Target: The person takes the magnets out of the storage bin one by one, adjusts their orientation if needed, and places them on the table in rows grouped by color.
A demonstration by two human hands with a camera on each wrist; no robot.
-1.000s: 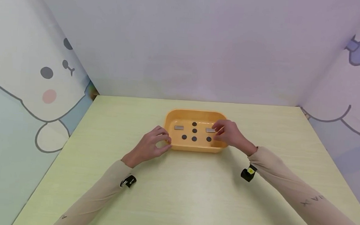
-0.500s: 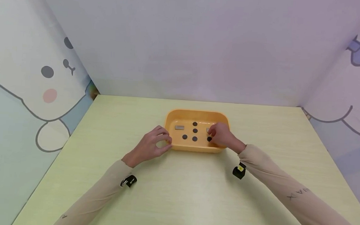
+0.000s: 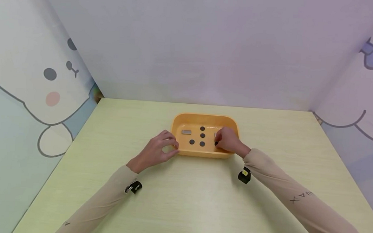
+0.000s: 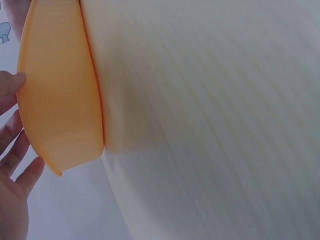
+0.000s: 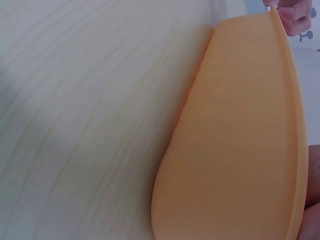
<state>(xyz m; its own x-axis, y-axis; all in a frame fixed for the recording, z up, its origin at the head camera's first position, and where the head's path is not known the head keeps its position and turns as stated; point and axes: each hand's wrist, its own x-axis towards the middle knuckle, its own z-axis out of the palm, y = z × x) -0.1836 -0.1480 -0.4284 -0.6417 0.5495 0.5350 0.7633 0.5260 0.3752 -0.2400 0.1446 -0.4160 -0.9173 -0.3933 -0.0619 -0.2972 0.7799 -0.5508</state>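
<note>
An orange rectangular tray stands on the table. My left hand holds its left rim near the front corner; in the left wrist view the thumb and fingertips sit along that rim. Inside the tray's right side, my right hand has its fingers bent down at a small dark round disc, pinching it; the hand partly covers it. Right by these fingertips shows the end of a silver bar, mostly hidden. Most of the right hand is behind the tray wall in the right wrist view.
Several more dark discs lie in the tray's middle, with another silver bar toward the left. The pale wooden table ends at a plain back wall; cartoon-printed panels flank it.
My right hand has moved left and down into the tray, its fingers closing at the right-hand disc and covering more of the silver bar. My left hand has stayed at the rim.
</note>
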